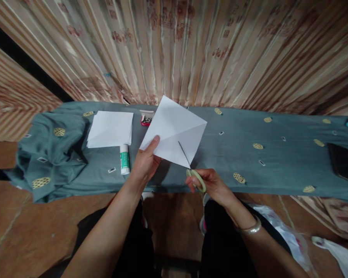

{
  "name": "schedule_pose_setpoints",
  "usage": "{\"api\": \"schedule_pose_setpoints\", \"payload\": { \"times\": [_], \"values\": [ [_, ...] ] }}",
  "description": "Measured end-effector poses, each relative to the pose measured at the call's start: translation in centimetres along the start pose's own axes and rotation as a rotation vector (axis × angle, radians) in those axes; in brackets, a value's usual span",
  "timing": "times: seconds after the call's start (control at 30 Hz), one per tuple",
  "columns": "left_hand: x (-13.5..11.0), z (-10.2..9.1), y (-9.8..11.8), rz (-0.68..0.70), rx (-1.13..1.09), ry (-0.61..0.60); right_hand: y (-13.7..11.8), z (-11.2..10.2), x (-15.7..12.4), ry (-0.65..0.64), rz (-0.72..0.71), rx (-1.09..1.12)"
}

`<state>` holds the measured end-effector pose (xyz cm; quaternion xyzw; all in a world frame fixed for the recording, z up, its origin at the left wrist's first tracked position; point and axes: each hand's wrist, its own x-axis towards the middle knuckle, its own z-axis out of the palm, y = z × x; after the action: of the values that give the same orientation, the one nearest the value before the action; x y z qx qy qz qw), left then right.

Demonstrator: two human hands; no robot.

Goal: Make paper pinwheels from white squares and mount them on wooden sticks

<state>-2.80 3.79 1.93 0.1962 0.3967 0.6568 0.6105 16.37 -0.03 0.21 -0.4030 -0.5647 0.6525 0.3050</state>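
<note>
One white creased square paper sheet (174, 127), held above the grey-blue cloth-covered worktop (278, 154); left hand (145, 162) grip pinching its lower corner; right hand (213, 184) grip closed on pale-green-handled scissors (195, 175), blades in the sheet; best kept taut, strokes short.

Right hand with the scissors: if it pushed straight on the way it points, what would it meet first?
Probably the white paper held by the left hand; the scissors in the right hand point into its lower edge.

Left hand (145, 164) pinches the white paper sheet (174, 129); right hand (211, 183), at four o'clock of it, works green-handled scissors (191, 170) into its lower edge.
</note>
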Motion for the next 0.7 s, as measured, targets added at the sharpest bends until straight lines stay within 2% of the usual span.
{"api": "schedule_pose_setpoints", "payload": {
  "times": [0.7],
  "values": [
    [-0.13,0.06,-0.20,-0.008,0.004,0.017,-0.10,0.31,0.14,0.035,0.036,0.051]
  ]
}}
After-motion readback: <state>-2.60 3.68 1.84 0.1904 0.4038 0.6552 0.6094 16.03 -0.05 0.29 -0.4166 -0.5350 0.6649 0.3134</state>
